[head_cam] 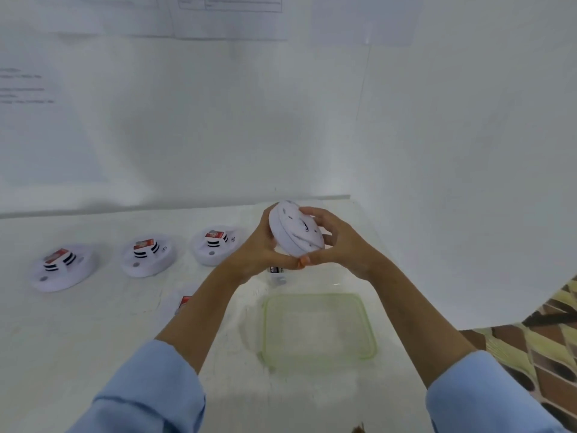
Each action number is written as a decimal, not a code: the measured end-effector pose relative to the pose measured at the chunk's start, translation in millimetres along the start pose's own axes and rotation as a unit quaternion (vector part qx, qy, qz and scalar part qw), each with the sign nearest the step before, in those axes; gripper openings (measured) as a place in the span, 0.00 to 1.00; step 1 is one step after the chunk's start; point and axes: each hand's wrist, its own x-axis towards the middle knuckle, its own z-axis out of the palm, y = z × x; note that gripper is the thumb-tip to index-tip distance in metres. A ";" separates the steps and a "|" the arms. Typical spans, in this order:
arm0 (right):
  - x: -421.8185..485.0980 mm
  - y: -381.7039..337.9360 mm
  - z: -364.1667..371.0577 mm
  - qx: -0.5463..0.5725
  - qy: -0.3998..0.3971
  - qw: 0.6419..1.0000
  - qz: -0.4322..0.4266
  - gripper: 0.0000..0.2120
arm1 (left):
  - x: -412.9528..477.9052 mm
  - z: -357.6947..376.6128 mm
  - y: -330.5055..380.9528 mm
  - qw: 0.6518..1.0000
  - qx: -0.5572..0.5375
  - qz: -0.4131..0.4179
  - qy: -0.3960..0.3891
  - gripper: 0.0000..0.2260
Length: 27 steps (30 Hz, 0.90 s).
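Tabletop (93, 339), white, runs back to a white wall (218, 135) with printed sheets (231, 17) taped high up. A second wall closes the right side. Above the far right corner, lifted off the surface and tilted on edge, is the smoke detector (292, 232). The left hand (260, 248) and right hand (340, 245) grip its rim with curled fingers. Three other detectors (146, 254) sit spaced along the far edge, leftward. A green-rimmed container (371, 339) lies near the right edge, a battery (276, 270) just beyond it. Open surface spreads toward the near left corner. Patterned floor (546, 354) shows past the right edge.
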 end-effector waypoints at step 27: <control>19.6 -8.3 -31.3 -0.162 -0.041 0.986 -0.008 0.27 | 15.8 -12.1 -10.0 0.997 0.080 -0.017 0.001 0.46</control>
